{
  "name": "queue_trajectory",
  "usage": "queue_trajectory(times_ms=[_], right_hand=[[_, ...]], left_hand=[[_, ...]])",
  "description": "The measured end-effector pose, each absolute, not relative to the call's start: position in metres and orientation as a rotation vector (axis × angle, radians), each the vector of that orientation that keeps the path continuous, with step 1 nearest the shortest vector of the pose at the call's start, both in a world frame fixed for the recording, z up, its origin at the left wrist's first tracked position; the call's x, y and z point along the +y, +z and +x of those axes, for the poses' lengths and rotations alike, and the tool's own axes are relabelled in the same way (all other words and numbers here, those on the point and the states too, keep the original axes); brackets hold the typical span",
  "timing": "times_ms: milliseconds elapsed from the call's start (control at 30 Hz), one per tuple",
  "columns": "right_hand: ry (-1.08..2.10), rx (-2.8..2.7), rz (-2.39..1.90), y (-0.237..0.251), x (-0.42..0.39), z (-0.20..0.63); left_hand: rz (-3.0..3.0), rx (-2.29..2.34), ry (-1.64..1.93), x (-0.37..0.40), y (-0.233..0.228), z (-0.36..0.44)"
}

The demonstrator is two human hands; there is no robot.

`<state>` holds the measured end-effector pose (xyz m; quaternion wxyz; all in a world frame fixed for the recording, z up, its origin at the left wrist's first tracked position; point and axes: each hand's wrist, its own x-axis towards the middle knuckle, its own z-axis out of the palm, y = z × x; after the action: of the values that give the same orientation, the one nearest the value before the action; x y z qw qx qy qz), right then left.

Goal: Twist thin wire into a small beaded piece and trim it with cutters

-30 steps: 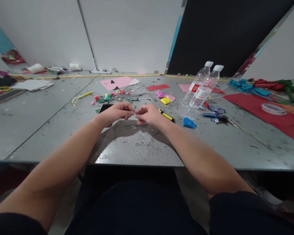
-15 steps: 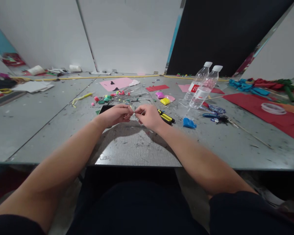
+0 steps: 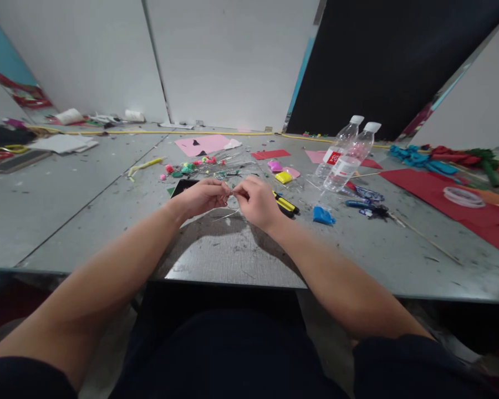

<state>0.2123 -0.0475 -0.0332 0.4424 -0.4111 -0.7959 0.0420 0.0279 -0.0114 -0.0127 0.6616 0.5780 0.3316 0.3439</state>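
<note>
My left hand (image 3: 205, 197) and my right hand (image 3: 255, 200) meet fingertip to fingertip just above the table's middle. Both are closed in a pinch on a thin pale wire (image 3: 228, 215), whose loose end shows below the fingers. Most of what lies between the fingertips is hidden. A dark phone-like slab (image 3: 182, 186) lies partly under my left hand. Beside my right hand rests a yellow-and-black cutter (image 3: 286, 204). Behind the hands is a cluster of small pink and green clay pieces (image 3: 188, 167) with thin wires.
Two plastic bottles (image 3: 341, 172) stand to the right. Nearer are a blue packet (image 3: 323, 215) and blue-handled pliers (image 3: 363, 206). Yellow (image 3: 283, 177) and magenta (image 3: 275, 166) packets lie behind my right hand. Red sheets (image 3: 424, 191) cover the far right, with a translucent ring (image 3: 463, 197) on top.
The view has shifted slightly. My hands stay pinched together, a little apart at the fingertips, and the wire's loose end now shows beneath them.
</note>
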Motion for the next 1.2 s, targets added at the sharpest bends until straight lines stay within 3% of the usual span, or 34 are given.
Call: queue_trajectory(times_ms=[200, 400, 533, 1200], right_hand=[[0.274, -1.89, -1.029, -0.031, -0.045, 0.213], [0.976, -1.595, -0.995, -0.031, -0.039, 0.219], [1.213, -1.531, -0.932, -0.029, -0.036, 0.224], [1.574, -1.419, -0.717, -0.024, -0.047, 0.222]], left_hand=[[1.234, 0.646, 0.833, -0.014, -0.013, 0.033], [1.193, 0.587, 0.889, -0.013, -0.008, 0.031], [1.138, 0.569, 0.87, -0.014, -0.004, 0.03], [1.241, 0.564, 0.641, -0.008, -0.007, 0.022]])
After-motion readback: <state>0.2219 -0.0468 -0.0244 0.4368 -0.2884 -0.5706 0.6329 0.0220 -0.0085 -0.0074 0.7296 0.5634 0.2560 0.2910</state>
